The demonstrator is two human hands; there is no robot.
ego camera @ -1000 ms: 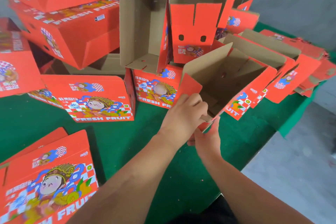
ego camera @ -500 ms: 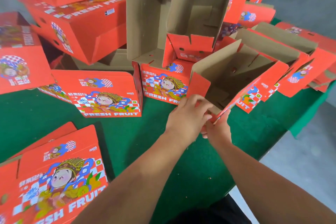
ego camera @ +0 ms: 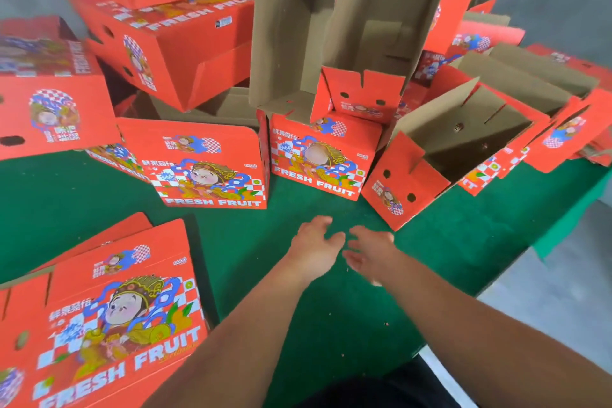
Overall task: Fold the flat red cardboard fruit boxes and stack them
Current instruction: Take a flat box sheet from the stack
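We see the half-folded box (ego camera: 440, 156) lying on the green table (ego camera: 331, 325), its open mouth facing up and its long axis running away to the right. Just in front of its near end panel (the one with holes), the left hand (ego camera: 314, 248) and right hand (ego camera: 371, 255) hover with relaxed, spread fingers, holding nothing.
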